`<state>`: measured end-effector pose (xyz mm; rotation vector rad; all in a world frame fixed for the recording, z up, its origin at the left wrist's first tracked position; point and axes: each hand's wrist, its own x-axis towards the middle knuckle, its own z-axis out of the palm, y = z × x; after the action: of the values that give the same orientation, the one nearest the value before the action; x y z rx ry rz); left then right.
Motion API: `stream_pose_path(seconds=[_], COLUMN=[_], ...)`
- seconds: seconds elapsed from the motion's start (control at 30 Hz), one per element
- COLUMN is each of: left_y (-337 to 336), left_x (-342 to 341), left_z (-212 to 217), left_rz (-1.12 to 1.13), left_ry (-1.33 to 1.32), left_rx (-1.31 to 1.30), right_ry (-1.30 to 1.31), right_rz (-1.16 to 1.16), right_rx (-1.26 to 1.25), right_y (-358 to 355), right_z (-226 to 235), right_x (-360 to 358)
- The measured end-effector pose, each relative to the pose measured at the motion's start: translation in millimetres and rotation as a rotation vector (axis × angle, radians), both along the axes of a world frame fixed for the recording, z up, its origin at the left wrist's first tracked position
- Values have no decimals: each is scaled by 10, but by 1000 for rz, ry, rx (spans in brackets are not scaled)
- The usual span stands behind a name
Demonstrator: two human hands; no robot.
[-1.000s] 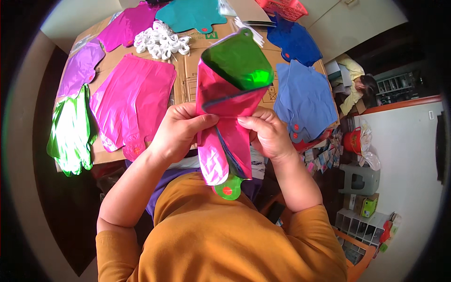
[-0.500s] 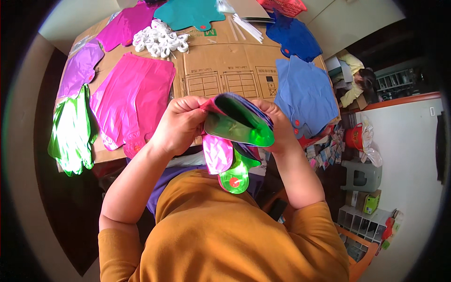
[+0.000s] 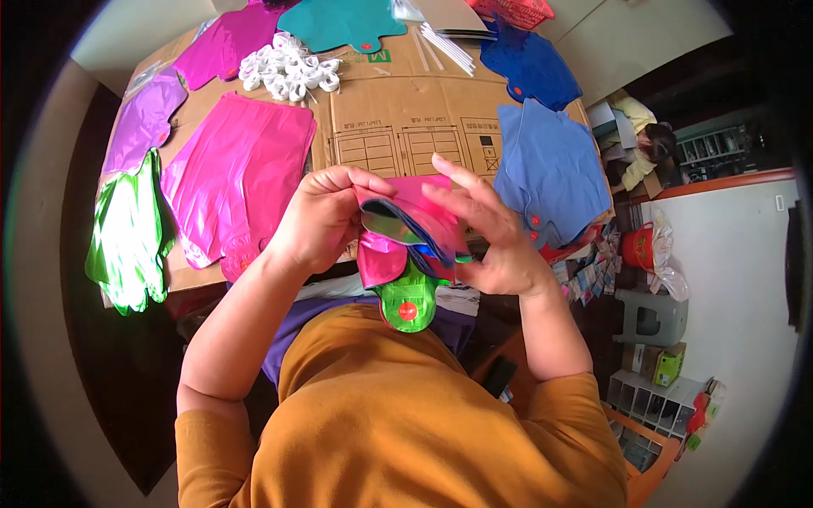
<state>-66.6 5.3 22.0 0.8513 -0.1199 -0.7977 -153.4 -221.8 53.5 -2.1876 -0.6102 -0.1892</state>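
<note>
Head view, looking down over an orange shirt (image 3: pixel 406 423); both bare hands are raised above the near edge of a flattened cardboard sheet (image 3: pixel 398 110). The left hand (image 3: pixel 318 220) is closed in a pinch, thumb over fingers, on the left end of a folded bundle of deflated foil balloons (image 3: pixel 411 224); the right hand (image 3: pixel 491 237) cups the bundle's right end, its upper fingers loosely spread, lower fingers beneath. Pink outer layers, a silvery inner face and blue edges show in the fold; a pink tail (image 3: pixel 378 261) and a green tail (image 3: pixel 408 300) with a red spot hang below. On the cardboard lie flat balloons: pink (image 3: pixel 233 173), purple (image 3: pixel 140 127), green (image 3: pixel 127 237), teal (image 3: pixel 339 21), light blue (image 3: pixel 550 165) and dark blue (image 3: pixel 529 63); a heap of white plastic pieces (image 3: pixel 288 68) sits between the teal and pink ones.
</note>
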Motion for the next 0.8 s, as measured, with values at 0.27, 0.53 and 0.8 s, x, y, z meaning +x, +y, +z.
stream_pose_path(seconds=[0.27, 0.53, 0.8], left_y=[-143, 89, -12], left_x=[-73, -163, -257], left_z=[-2, 41, 55], left_rz=[16, -208, 54], left_ry=[286, 7, -107], left_rx=[-103, -246, 117], right_ry=[-366, 322, 687], right_rz=[-177, -208, -84], right_rx=[-6, 662, 950], right_y=[102, 183, 243], right_z=[-228, -193, -268], right_x=[133, 17, -101])
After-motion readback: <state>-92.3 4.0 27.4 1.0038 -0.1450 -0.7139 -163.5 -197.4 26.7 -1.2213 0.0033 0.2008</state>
